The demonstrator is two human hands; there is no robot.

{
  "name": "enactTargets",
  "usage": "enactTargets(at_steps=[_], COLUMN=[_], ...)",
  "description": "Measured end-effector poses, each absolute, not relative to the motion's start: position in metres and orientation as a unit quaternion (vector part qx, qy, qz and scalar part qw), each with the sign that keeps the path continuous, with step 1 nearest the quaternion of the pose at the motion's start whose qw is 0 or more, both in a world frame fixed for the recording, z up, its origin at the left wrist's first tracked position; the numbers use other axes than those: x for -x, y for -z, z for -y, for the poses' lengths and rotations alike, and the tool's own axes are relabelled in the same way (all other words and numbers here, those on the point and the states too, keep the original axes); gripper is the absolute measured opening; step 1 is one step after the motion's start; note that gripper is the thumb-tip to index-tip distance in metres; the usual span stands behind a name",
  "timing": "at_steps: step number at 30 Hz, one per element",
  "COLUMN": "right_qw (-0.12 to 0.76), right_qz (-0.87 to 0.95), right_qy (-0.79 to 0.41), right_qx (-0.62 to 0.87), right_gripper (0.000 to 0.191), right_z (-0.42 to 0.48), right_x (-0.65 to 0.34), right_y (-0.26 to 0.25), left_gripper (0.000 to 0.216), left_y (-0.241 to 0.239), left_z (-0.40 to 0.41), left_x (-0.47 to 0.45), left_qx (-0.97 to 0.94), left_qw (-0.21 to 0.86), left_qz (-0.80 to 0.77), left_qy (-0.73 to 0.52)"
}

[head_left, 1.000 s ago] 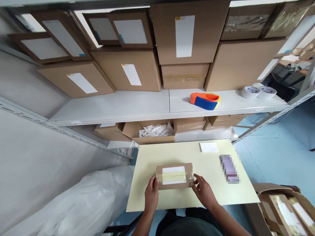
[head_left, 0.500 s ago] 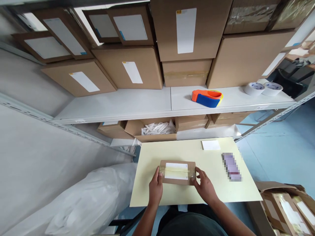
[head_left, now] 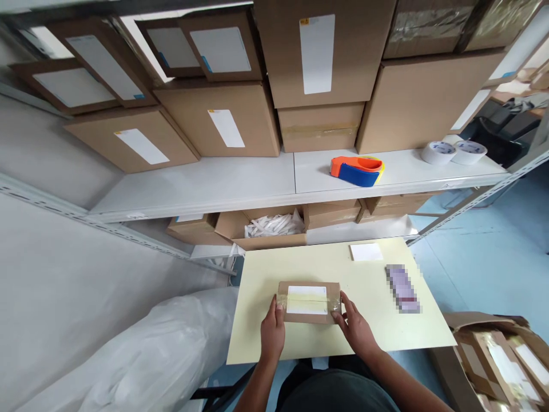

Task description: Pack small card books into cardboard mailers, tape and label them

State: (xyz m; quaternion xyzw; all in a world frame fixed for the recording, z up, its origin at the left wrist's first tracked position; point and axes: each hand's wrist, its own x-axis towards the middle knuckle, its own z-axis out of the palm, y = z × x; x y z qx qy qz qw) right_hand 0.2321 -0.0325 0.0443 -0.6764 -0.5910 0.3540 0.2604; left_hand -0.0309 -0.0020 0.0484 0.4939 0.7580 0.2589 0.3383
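A small brown cardboard box (head_left: 307,301) with a white label and a strip of clear tape across it lies on the pale yellow table (head_left: 373,320). My left hand (head_left: 273,330) presses against the box's left end, fingers closed on the taped edge. My right hand (head_left: 354,328) holds the right end the same way. Both hands grip the box from the near side.
A white pad (head_left: 366,252) and a blurred purple item (head_left: 402,288) lie at the table's right. A shelf (head_left: 240,183) behind carries stacked cartons, an orange and blue tape dispenser (head_left: 357,170) and two tape rolls (head_left: 453,151). A white plastic bag (head_left: 141,360) sits left; an open carton (head_left: 493,360) right.
The box has turned slightly and now lies square to the table edge. Both hands stayed on its ends; the view shifted a little.
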Motion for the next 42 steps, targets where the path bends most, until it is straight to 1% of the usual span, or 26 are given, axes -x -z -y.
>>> enactTargets(at_steps=[7,12,14,16,18,20,22,24,27,29,32,34,37,40,42], right_qw=[0.277,0.292,0.292,0.278,0.244,0.194,0.16,0.151,0.161,0.172,0.197,0.223,0.259,0.278,0.27], right_qz=[0.585,0.568,0.574,0.582,0.579,0.56,0.545,0.538,0.534,0.529,0.514,0.501,0.477,0.455,0.451], right_qy=[-0.352,-0.398,-0.41,-0.392,-0.355,-0.323,-0.306,-0.311,-0.332,-0.344,-0.358,-0.366,-0.373,-0.376,-0.374], right_qx=[0.676,0.658,0.647,0.656,0.692,0.738,0.764,0.769,0.76,0.757,0.755,0.752,0.753,0.758,0.764], right_gripper=[0.059,0.06,0.056,0.051,0.048,0.047,0.047,0.047,0.046,0.047,0.049,0.049,0.048,0.049,0.05], right_z=[0.035,0.032,0.02,-0.002,-0.031,-0.062,-0.086,-0.099,-0.096,-0.085,-0.067,-0.058,-0.057,-0.069,-0.083], right_x=[-0.229,-0.234,-0.246,-0.266,-0.291,-0.316,-0.336,-0.345,-0.341,-0.335,-0.332,-0.339,-0.358,-0.378,-0.388], right_y=[-0.045,-0.048,-0.05,-0.052,-0.052,-0.049,-0.042,-0.032,-0.016,-0.007,0.001,0.003,0.003,0.006,0.01], left_gripper=[0.06,0.055,0.053,0.053,0.056,0.059,0.054,0.044,0.037,0.037,0.038,0.042,0.05,0.044,0.04], left_y=[-0.048,-0.046,-0.046,-0.047,-0.053,-0.065,-0.082,-0.099,-0.112,-0.108,-0.083,-0.061,-0.034,-0.023,-0.024], left_z=[0.004,0.001,0.001,0.001,0.002,-0.002,-0.015,-0.037,-0.085,-0.121,-0.168,-0.192,-0.215,-0.22,-0.217], left_x=[0.033,0.035,0.038,0.043,0.048,0.048,0.038,0.012,-0.058,-0.117,-0.197,-0.235,-0.263,-0.269,-0.268], left_qx=[-0.5,-0.494,-0.488,-0.48,-0.486,-0.532,-0.622,-0.722,-0.826,-0.864,-0.894,-0.905,-0.899,-0.885,-0.877], left_qw=[0.34,0.345,0.354,0.357,0.335,0.282,0.225,0.197,0.202,0.206,0.19,0.169,0.168,0.181,0.184], left_qz=[-0.757,-0.753,-0.751,-0.758,-0.771,-0.764,-0.713,-0.63,-0.512,-0.456,-0.404,-0.383,-0.389,-0.405,-0.417], left_qy=[-0.248,-0.265,-0.269,-0.258,-0.24,-0.232,-0.232,-0.21,-0.127,-0.063,0.035,0.075,0.114,0.138,0.15])
